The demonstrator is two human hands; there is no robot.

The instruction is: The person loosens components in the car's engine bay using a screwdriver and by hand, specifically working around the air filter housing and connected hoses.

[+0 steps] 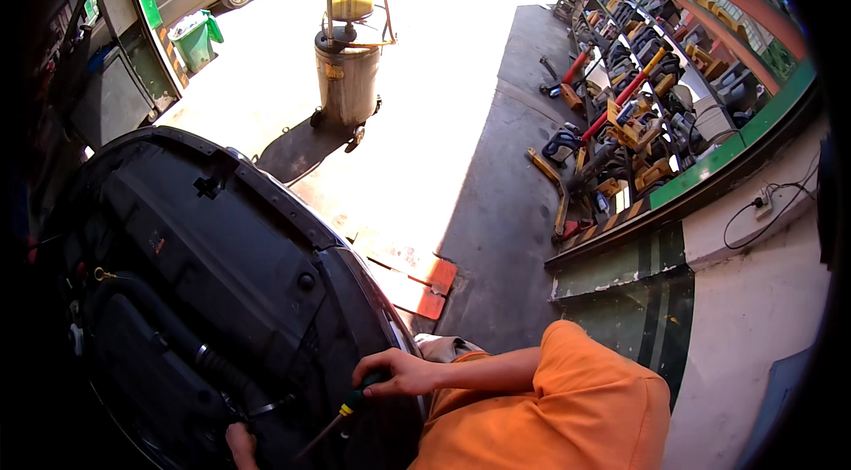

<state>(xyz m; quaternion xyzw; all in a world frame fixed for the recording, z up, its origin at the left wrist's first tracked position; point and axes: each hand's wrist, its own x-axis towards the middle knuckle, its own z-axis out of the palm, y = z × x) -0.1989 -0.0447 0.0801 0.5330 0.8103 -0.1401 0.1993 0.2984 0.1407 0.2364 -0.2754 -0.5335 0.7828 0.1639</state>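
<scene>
Right hand at 6 o'clock, fingers wrapped snugly round the green handle of a screwdriver. Shaft slants toward 7–8 o'clock over the car's engine bay; I can't make out the tip. Left hand at 7 o'clock, cut off by the lower edge, close to a corrugated intake hose and its metal clamp; can't tell finger opening or grip. Wheeled drum at 11, loaded rack at 2.
</scene>
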